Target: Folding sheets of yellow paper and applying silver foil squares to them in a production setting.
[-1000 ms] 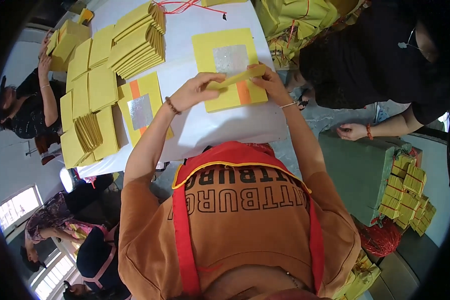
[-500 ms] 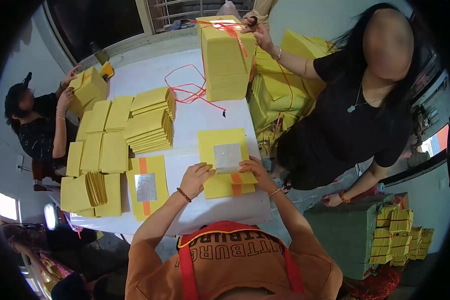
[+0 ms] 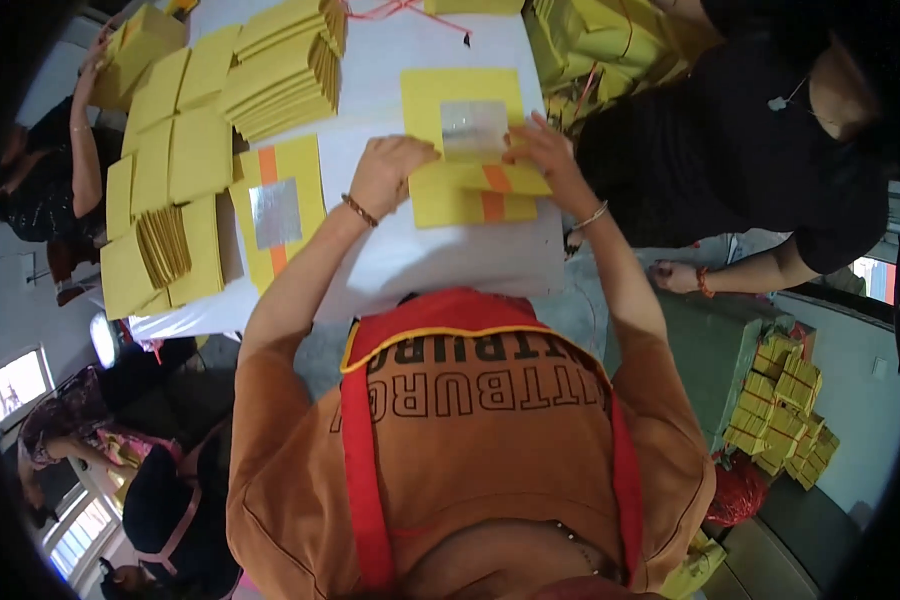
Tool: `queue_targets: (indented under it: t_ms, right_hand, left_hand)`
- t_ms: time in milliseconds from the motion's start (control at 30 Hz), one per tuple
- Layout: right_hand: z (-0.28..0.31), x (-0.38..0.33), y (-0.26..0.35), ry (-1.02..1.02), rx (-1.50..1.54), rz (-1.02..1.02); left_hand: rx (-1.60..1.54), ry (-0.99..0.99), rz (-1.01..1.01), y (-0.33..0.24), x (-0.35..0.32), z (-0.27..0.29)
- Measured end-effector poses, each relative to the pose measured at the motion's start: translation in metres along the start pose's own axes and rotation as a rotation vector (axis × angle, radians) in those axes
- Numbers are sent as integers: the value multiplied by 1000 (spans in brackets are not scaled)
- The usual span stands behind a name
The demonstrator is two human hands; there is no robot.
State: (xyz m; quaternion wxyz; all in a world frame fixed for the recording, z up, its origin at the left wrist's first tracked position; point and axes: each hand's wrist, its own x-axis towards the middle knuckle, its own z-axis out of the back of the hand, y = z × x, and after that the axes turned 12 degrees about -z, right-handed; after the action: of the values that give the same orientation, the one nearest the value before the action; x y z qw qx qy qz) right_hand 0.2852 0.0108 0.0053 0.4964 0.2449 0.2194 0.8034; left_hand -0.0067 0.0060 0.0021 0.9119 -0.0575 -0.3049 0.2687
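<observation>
Left fingers (image 3: 422,150) at yellow paper's (image 3: 460,182) left edge, can't tell grip; right fingers (image 3: 526,152) spread, right edge. Bare bench (image 3: 445,255) strip nearside.

The wearer (image 3: 480,450) had two hands (image 3: 390,172) and two bracelets (image 3: 359,210), one behind each hand's fingers (image 3: 415,149). There were two silver squares (image 3: 473,125), one between the fingers and one well left of them, and one green box (image 3: 700,350) lower right.
</observation>
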Motion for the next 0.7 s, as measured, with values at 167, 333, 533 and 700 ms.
queue_targets:
  t_ms: [167, 333, 533, 700]
  right_hand:
    - [14, -14, 14, 67, 15, 100]
    - [7, -30, 33, 217, 533, -335]
    - [-22, -10, 32, -16, 716, -619]
    - [-25, 1, 41, -145, 595, -678]
  left_hand:
    - [-54, -10, -14, -26, -3, 16]
    - [-458, 142, 623, -51, -11, 26]
    - [-913, -125, 990, -19, -5, -6]
    - [-969, -251, 1081, -11, -5, -16]
